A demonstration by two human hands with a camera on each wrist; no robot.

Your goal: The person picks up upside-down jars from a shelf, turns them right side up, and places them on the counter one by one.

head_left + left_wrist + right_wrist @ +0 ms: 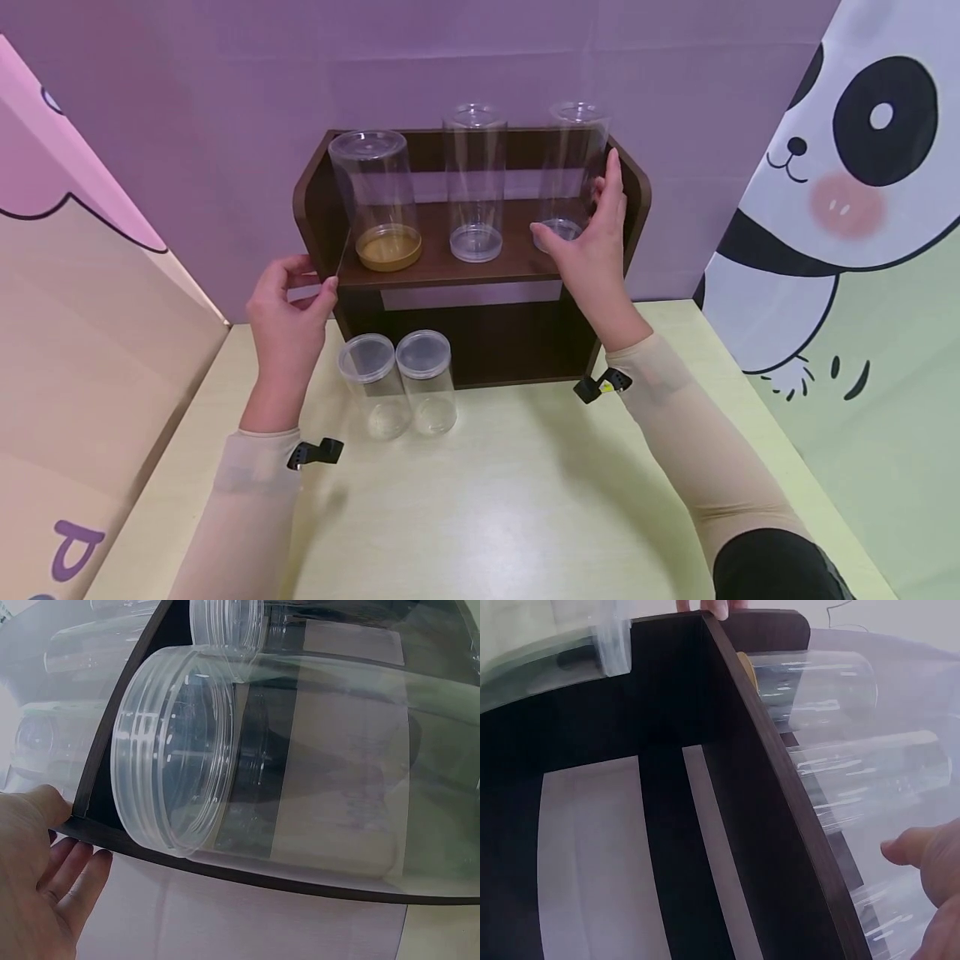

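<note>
My left hand (288, 304) pinches the left side panel of a two-tier dark brown shelf (491, 271), thumb in front and fingers at the outer side. At the right end of the upper tier my right hand (596, 258) is spread beside a tall clear jar (573, 150), thumb out toward its base and fingers straight up along its right. A second tall clear jar (476, 167) stands mid-tier. Left of it is a wider clear jar (372, 183) with a gold lid (388, 250) at its bottom.
Two shorter clear jars with frosted lids, a left one (375, 387) and a right one (427, 383), stand side by side on the pale table (480, 500), at the shelf's front left. A purple backdrop (225, 125) hangs behind; printed panels (847, 292) flank both sides.
</note>
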